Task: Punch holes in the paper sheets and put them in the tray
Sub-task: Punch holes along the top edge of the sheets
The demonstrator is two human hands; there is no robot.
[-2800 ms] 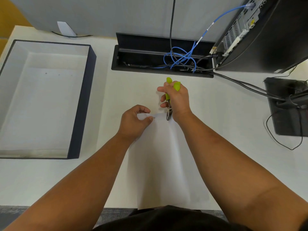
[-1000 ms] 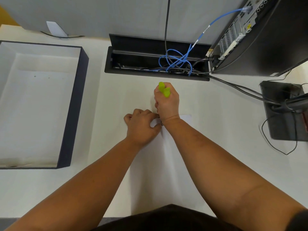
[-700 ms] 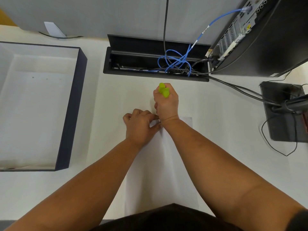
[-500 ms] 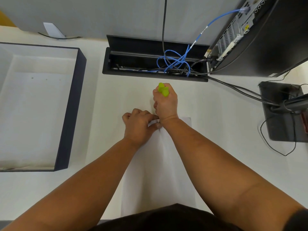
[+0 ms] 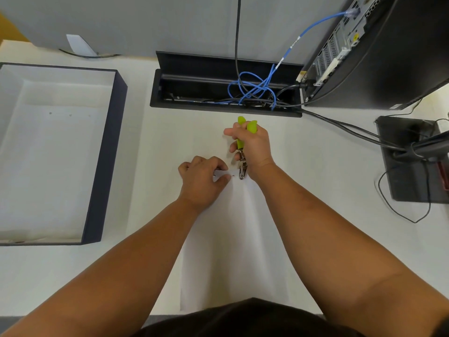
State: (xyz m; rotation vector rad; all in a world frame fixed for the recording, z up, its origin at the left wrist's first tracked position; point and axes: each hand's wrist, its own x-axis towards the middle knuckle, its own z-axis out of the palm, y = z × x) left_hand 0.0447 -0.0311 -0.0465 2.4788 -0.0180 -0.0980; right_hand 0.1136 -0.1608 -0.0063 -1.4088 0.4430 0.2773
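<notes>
A white paper sheet (image 5: 233, 244) lies on the desk in front of me, its far edge under my hands. My left hand (image 5: 202, 182) pinches that far edge between thumb and fingers. My right hand (image 5: 252, 148) is closed around the green handles of a hole punch plier (image 5: 243, 152), whose metal jaws rest at the paper's far edge, just right of my left thumb. Small dark holes show in the paper beside the jaws. A large dark-walled tray (image 5: 107, 152) stands to the left with white sheets inside; one shows punched holes.
An open black cable box (image 5: 194, 93) with blue and black cables sits behind my hands. A black computer tower (image 5: 388, 52) stands at the back right, a black stand base (image 5: 410, 156) with cables at the right. The desk edge is close to my body.
My right hand has relaxed and the green handles have spread apart, exposing the metal jaws. The punch now sits slightly further right along the paper edge. My left hand still holds the edge.
</notes>
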